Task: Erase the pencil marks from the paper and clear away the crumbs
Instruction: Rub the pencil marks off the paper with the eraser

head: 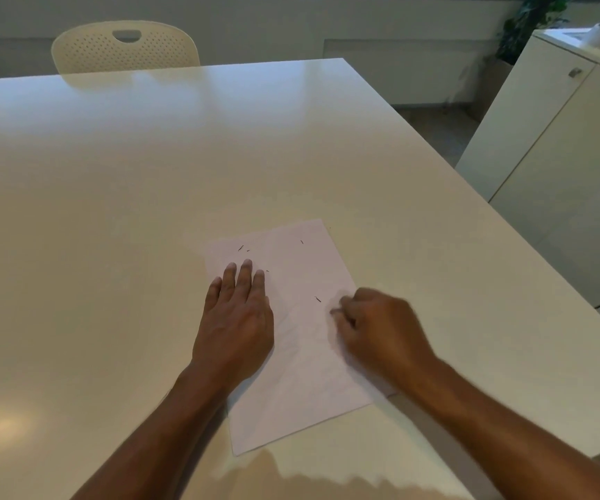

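Observation:
A white sheet of paper [298, 355] lies on the cream table [147, 193], slightly turned. Several short dark eraser crumbs lie on the paper, one pair near the top left [241, 248], one at the top right [302, 242] and one [318, 299] beside my right fingers. My left hand [237, 319] lies flat on the sheet's left side with straight fingers. My right hand [377, 326] is blurred, its fingers curled at the sheet's right edge. Something small and pale seems pinched at its fingertips [335, 312], but I cannot make out what it is.
A cream perforated chair [125, 46] stands at the table's far side. A white cabinet [558, 157] stands to the right, close to the table's right edge, with potted plants [532, 27] behind it and on top of it.

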A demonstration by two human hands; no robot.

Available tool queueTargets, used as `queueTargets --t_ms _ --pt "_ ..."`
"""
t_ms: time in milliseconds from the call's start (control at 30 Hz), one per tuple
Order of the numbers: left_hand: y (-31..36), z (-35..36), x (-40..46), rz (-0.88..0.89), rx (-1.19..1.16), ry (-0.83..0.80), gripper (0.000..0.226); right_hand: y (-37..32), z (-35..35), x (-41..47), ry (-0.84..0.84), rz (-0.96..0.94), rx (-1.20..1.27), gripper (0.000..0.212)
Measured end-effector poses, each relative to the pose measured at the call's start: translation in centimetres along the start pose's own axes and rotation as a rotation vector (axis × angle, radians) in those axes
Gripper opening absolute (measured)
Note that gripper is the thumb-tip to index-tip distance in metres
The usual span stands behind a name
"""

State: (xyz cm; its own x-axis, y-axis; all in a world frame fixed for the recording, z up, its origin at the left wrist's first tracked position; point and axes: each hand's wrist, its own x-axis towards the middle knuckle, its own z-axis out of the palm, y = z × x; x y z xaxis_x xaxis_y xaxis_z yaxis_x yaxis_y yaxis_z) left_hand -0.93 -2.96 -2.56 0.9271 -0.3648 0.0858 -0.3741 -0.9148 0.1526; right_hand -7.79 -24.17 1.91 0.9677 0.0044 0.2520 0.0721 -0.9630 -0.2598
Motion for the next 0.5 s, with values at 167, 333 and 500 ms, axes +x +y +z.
queueTargets --t_ms 167,333,500 --pt "0.0 -0.1 0.0 -0.004 -0.007 -0.002 0.061 0.4 -0.3 0.6 0.039 0.026 -0.058 0.019" --pt "0.0 -0.1 0.1 0.001 0.013 -0.002 0.062 0.7 0.0 0.3 0.019 0.014 -0.026 0.018" --pt "0.1 -0.2 0.1 0.002 -0.002 -0.017 0.064 -0.5 0.2 0.6 0.046 0.038 -0.054 0.018"
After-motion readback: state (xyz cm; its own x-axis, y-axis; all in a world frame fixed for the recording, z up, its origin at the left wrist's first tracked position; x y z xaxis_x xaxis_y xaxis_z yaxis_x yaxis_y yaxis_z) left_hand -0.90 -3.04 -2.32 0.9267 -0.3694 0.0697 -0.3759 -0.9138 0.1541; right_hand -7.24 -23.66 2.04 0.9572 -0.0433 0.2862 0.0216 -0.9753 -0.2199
